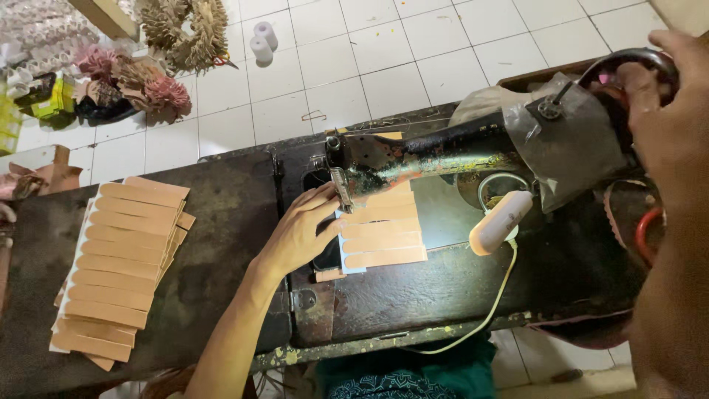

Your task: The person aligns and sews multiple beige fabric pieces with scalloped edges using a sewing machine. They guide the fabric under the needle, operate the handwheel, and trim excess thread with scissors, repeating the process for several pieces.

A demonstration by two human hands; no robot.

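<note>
Strips [384, 233] of tan, stiff, round-ended material lie overlapped under the sewing machine [413, 159] needle. Your left hand [299, 233], fingers spread flat, presses them down just left of the needle; your right hand [668, 111] grips the wheel [628, 59]. Judging by this, you're mid-seam: keep feeding straight. A stack [122, 270] waits far left on the desk [221, 214].

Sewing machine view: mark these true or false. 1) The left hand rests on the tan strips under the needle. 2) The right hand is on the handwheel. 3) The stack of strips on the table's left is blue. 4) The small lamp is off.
1) True: the left hand presses the tan strips by the sewing machine needle.
2) True: the right hand grips the handwheel.
3) False: the stack is tan.
4) False: the lamp lights the strips.
</note>
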